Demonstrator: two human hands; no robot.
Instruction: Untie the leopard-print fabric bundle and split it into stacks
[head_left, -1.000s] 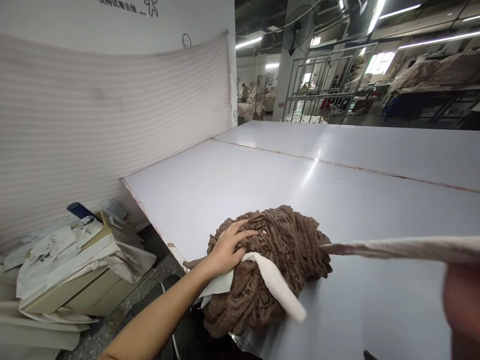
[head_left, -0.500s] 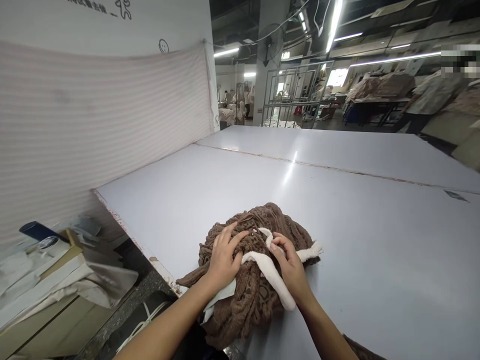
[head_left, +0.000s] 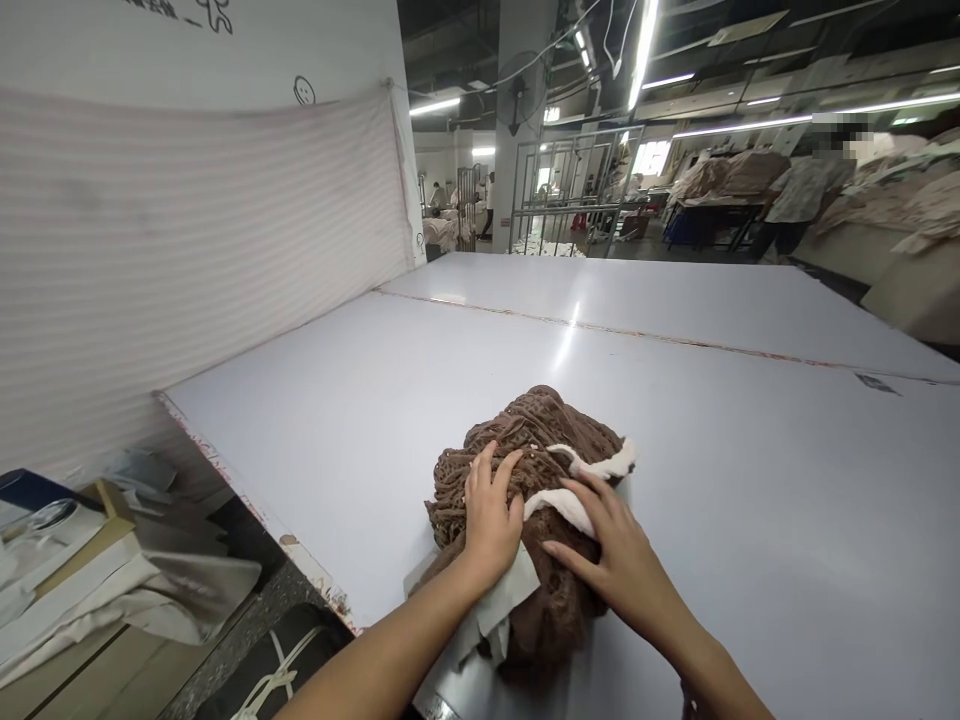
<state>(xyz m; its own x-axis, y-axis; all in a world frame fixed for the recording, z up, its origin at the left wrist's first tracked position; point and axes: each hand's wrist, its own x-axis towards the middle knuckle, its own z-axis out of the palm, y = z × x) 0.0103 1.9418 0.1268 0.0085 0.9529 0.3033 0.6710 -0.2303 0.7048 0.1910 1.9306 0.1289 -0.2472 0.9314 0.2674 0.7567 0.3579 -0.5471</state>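
A bundle of brown patterned fabric (head_left: 540, 440) lies near the front edge of a wide white table (head_left: 675, 400), bound by a white cloth strip (head_left: 592, 468). My left hand (head_left: 491, 515) presses flat on the bundle's left side, fingers spread. My right hand (head_left: 619, 555) rests on the bundle's right side, fingers stretched out over the white strip. Part of the strip hangs down under my left wrist.
A striped pink cloth (head_left: 187, 240) hangs on the wall at left. Boxes and pale fabric scraps (head_left: 67, 570) sit on the floor at lower left. Metal racks (head_left: 570, 190) and another person (head_left: 802, 190) stand far beyond the table.
My right hand brought the long white strip in and laid it across the bundle, then flattened on it. The bundle shifted a little farther onto the table.
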